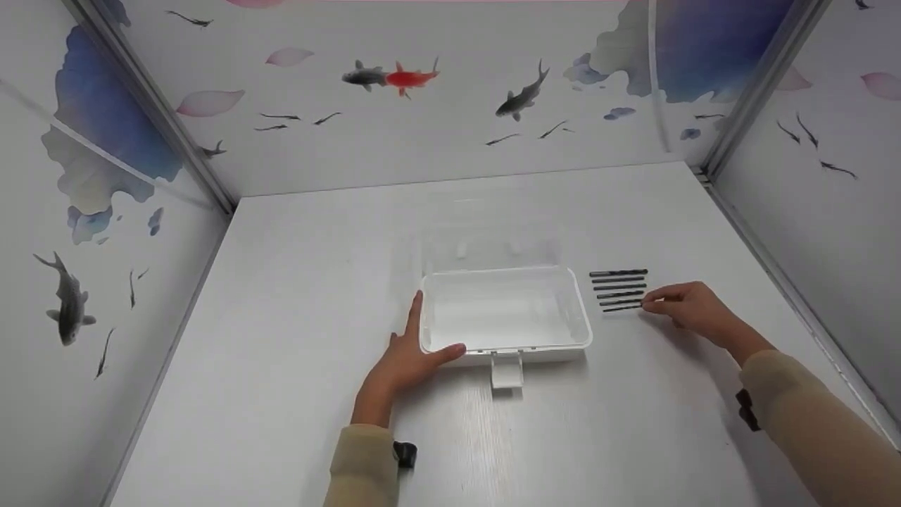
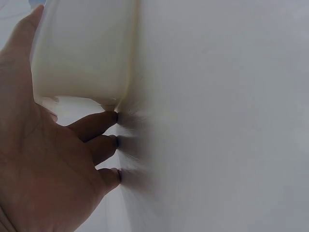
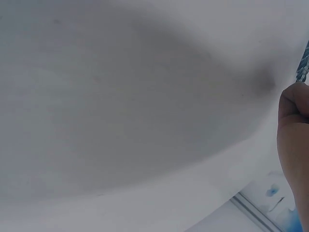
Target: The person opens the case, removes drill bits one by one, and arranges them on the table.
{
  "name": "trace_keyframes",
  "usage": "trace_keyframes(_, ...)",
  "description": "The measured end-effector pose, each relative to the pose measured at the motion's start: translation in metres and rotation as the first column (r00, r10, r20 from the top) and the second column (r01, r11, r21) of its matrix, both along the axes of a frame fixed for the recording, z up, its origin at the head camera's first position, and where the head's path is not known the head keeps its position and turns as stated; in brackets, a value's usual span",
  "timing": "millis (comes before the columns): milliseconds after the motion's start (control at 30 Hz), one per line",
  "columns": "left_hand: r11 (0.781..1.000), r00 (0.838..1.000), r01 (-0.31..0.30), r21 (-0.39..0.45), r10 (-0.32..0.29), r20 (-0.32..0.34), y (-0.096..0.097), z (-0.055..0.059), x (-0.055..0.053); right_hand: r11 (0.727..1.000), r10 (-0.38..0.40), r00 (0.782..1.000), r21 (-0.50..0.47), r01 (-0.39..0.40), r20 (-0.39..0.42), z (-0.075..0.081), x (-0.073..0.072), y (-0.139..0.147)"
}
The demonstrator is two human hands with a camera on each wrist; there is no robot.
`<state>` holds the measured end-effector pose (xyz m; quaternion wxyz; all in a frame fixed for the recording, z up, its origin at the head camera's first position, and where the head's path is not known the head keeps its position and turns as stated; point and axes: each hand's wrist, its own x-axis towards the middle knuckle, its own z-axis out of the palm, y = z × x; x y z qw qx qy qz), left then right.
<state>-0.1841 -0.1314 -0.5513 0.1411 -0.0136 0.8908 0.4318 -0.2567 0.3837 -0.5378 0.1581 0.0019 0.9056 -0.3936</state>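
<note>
A white plastic box lies on the table with its clear lid folded back behind it. At its front left corner is my left hand, the thumb on the front rim and the index finger along the left side. The other fingertips touch the table in the left wrist view. To the right of the box, several dark drill bits lie in a row. My right hand pinches the right end of the nearest drill bit. Spiral flutes show on a drill bit at the right wrist view's edge.
A latch flap hangs open at the front of the box. The white table is enclosed by printed panels at the back and on both sides, with metal frame posts at the corners.
</note>
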Motion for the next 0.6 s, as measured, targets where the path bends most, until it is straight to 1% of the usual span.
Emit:
trace_keyframes(267, 1.0, 1.0, 0.0, 0.007, 0.0, 0.001, -0.0011, 0.001, 0.0009, 1.0, 0.006, 1.0, 0.022, -0.006, 0.012, -0.0023, -0.0036, 0.001)
trace_keyframes(433, 1.0, 1.0, -0.005, -0.002, 0.005, 0.01, -0.0018, 0.0017, 0.0015, 1.0, 0.01, 1.0, 0.028, -0.01, 0.0, -0.0029, -0.0029, 0.0006)
trace_keyframes(600, 1.0, 1.0, 0.023, 0.009, -0.023, -0.012, -0.0016, 0.0007, 0.0006, 0.998, 0.016, 0.999, 0.061, -0.014, -0.028, -0.0055, -0.002, 0.0007)
